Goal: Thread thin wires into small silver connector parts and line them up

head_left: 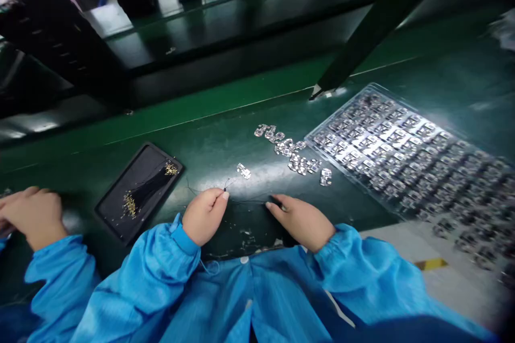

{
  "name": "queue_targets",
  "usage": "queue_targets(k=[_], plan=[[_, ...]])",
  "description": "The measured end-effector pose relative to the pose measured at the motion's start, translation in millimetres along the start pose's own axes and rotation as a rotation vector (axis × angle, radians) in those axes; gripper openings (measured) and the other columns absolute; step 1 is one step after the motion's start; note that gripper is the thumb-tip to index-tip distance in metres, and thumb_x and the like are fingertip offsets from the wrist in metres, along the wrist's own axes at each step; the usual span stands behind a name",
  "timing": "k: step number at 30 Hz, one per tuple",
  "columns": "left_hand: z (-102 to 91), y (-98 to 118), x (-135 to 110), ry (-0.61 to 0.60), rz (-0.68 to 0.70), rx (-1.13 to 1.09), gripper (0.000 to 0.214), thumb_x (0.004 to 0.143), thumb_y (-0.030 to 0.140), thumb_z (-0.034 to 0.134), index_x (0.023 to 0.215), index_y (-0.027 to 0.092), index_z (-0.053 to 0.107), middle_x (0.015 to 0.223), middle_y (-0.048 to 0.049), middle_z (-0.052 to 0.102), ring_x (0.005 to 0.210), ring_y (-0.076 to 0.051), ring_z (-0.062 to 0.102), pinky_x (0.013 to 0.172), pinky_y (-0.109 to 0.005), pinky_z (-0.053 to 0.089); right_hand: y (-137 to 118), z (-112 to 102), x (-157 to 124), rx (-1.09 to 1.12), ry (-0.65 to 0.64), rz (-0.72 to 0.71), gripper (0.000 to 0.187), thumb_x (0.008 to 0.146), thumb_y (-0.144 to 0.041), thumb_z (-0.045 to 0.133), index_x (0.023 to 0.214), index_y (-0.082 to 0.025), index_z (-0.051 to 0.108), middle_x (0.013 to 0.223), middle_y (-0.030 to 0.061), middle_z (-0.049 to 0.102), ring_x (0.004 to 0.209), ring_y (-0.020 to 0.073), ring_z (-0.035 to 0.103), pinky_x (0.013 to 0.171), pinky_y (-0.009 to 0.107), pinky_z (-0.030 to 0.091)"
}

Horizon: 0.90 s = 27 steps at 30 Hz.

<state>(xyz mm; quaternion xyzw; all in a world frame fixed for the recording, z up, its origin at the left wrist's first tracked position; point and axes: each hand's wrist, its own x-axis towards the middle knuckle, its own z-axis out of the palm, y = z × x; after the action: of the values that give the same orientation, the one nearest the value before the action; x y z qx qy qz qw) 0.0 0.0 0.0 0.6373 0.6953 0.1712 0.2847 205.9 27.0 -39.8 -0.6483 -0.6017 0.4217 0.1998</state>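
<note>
Being pinched in the closed fingertips of the left hand (205,215), a thin black wire (245,201) is stretched low over the green bench mat (225,150) to the right hand (301,222), closed on it too, while loose metal-framed parts (289,150) are scattered just ahead, beside a clear tray (322,136) of similar parts.
</note>
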Motion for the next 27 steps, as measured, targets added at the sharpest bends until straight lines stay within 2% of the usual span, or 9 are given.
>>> queue_targets(k=[2,4,6,11,13,16,19,23,27], plan=[[-1.1,3,1,-0.034,0.032,0.030,0.029,0.083,0.036,0.034,0.068,0.020,0.054,0.062,0.0016,0.056,0.062,-0.011,0.053,0.058,-0.024,0.040,-14,-5,0,-0.001,-0.047,-0.020,0.012,0.065,-0.040,0.059,0.067,-0.030,0.065,0.066,0.0008,0.065,0.078,0.0257,0.059,0.069,0.038,0.040],[-1.7,5,3,-0.081,0.085,0.085,0.029,0.083,0.036,0.034,0.070,0.020,0.054,0.063,0.0012,0.057,0.063,-0.012,0.054,0.058,-0.024,0.041,-32,-9,1,0.062,-0.160,-0.052,0.020,0.068,-0.041,0.056,0.080,-0.029,0.067,0.081,0.0014,0.067,0.085,0.0238,0.059,0.077,0.037,0.040],[-2.1,8,5,-0.130,0.173,0.168,0.028,0.084,0.034,0.034,0.073,0.020,0.056,0.065,0.0005,0.059,0.064,-0.013,0.055,0.059,-0.025,0.041,-48,-11,2,0.152,-0.255,-0.056,0.026,0.070,-0.042,0.054,0.089,-0.029,0.065,0.086,-0.0003,0.067,0.084,0.0200,0.059,0.076,0.033,0.042],[-0.5,8,10,-0.217,0.381,0.351,0.029,0.084,0.030,0.032,0.076,0.021,0.059,0.068,-0.0004,0.063,0.066,-0.014,0.057,0.064,-0.027,0.043,-57,-7,11,0.207,-0.419,-0.059,0.021,0.073,-0.038,0.050,0.067,-0.027,0.067,0.066,-0.0035,0.065,0.065,0.0138,0.057,0.061,0.026,0.041],[3.0,5,14,-0.170,0.398,0.382,0.029,0.084,0.033,0.033,0.085,0.021,0.059,0.075,-0.0013,0.065,0.069,-0.015,0.059,0.065,-0.028,0.044,-52,-5,16,0.217,-0.423,0.022,0.021,0.073,-0.039,0.051,0.065,-0.026,0.065,0.063,-0.0037,0.063,0.061,0.0125,0.055,0.057,0.024,0.040],[11.8,0,23,-0.069,0.439,0.410,0.032,0.084,0.038,0.036,0.098,0.019,0.057,0.080,-0.0027,0.065,0.070,-0.015,0.059,0.064,-0.028,0.044,-47,1,22,0.297,-0.434,0.261,0.022,0.071,-0.042,0.053,0.068,-0.023,0.064,0.057,-0.0037,0.058,0.049,0.0092,0.050,0.046,0.022,0.036],[22.5,-4,30,0.019,0.487,0.431,0.028,0.084,0.034,0.038,0.096,0.021,0.058,0.075,-0.0020,0.064,0.067,-0.014,0.057,0.065,-0.027,0.044,-45,11,29,0.491,-0.474,0.468,0.024,0.072,-0.043,0.052,0.073,-0.021,0.062,0.053,-0.0040,0.053,0.039,0.0063,0.042,0.037,0.019,0.031],[33.0,-8,38,0.168,0.521,0.453,0.021,0.080,0.027,0.045,0.093,0.021,0.060,0.077,-0.0019,0.064,0.070,-0.014,0.056,0.068,-0.027,0.043,-42,22,39,0.748,-0.441,0.538,0.021,0.069,-0.039,0.057,0.072,-0.018,0.062,0.067,-0.0001,0.058,0.048,0.0068,0.047,0.035,0.017,0.034],[38.1,-12,43,0.211,0.523,0.440,0.021,0.078,0.023,0.048,0.095,0.021,0.060,0.079,-0.0026,0.064,0.074,-0.015,0.055,0.070,-0.029,0.044,-37,26,46,0.793,-0.445,0.570,0.020,0.070,-0.038,0.057,0.072,-0.018,0.061,0.070,0.0000,0.058,0.052,0.0074,0.048,0.035,0.016,0.035]])
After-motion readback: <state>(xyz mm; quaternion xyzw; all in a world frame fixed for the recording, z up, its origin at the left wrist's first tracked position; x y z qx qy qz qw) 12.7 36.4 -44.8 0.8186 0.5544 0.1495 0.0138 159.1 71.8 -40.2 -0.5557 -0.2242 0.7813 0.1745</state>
